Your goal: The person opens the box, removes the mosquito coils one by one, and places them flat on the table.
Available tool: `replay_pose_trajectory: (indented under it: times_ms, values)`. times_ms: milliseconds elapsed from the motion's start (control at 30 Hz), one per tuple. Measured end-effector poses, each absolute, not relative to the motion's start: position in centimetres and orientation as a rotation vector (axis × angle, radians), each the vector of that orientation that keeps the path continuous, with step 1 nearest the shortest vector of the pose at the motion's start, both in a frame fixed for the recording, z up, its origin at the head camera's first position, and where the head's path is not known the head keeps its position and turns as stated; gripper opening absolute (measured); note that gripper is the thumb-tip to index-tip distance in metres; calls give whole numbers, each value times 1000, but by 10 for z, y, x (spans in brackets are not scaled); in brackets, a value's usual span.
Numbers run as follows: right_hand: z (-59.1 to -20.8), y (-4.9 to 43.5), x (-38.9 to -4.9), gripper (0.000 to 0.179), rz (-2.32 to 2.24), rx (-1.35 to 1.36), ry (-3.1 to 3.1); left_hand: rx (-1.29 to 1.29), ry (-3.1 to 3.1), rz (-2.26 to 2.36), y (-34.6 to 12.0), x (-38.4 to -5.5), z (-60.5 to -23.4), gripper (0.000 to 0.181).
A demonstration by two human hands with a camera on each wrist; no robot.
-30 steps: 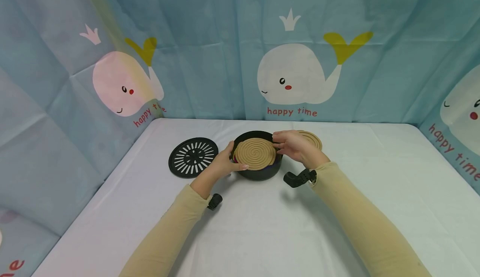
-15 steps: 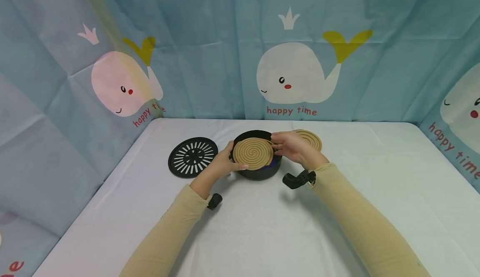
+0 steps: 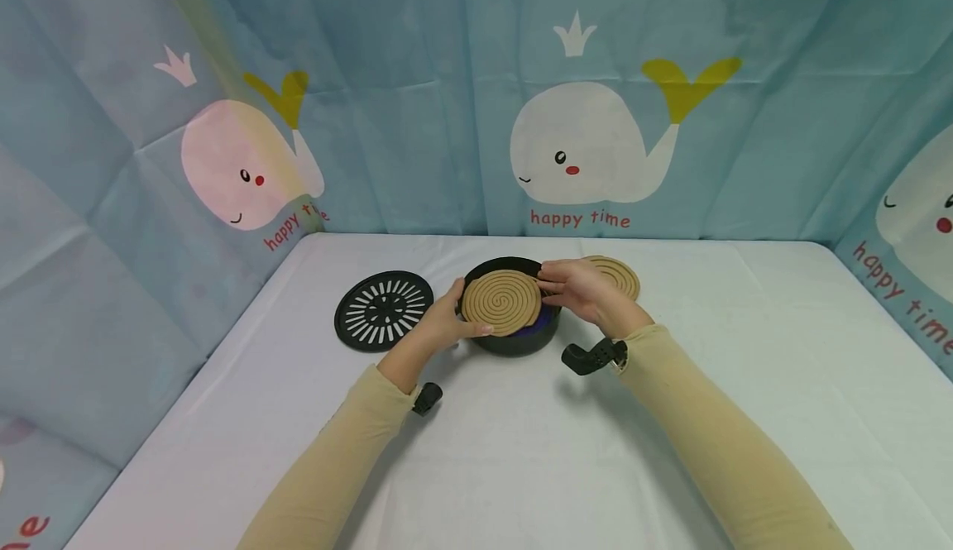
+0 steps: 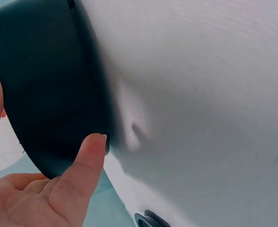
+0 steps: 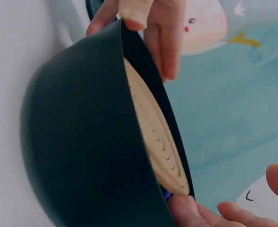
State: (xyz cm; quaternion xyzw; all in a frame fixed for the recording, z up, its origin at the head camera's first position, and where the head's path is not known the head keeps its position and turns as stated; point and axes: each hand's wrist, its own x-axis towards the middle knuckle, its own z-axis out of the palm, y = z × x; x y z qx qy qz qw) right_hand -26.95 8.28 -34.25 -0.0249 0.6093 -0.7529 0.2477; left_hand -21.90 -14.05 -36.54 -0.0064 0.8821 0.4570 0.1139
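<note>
A tan mosquito coil (image 3: 502, 302) lies tilted in the mouth of a round black tin (image 3: 514, 345) in the head view. My left hand (image 3: 441, 322) grips the tin's left side, its thumb near the front rim. In the right wrist view that thumb (image 5: 135, 14) laps over the rim. My right hand (image 3: 584, 289) is at the tin's right, straight-ish fingers reaching over the rim. One fingertip (image 5: 182, 208) touches the coil's end, with the thumb held apart. Something blue-purple (image 3: 546, 318) shows inside the tin beneath the coil.
A slotted black lid (image 3: 385, 310) lies flat left of the tin. Another tan coil (image 3: 618, 275) rests behind the right hand, partly covered by it. The white tabletop (image 3: 506, 451) ends at a blue whale-print curtain (image 3: 432, 153).
The coil has shifted slightly left in the tin, uncovering more of the blue-purple inside at the right. Both hands have stayed almost in place.
</note>
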Motion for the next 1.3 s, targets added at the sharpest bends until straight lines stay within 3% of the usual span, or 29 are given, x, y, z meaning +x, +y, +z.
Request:
replay_pose_trajectory:
  times_ms: [400, 667, 1300]
  values:
    - [-344, 80, -272, 49, -2091, 19, 1710, -12, 2580, 1362, -137, -219, -364, 103]
    - [-348, 75, -269, 47, -1986, -82, 1768, -15, 2586, 1365, -138, -220, -365, 103]
    - [-356, 71, -255, 68, -1952, -156, 1627, -15, 2590, 1342, -139, -218, -364, 102]
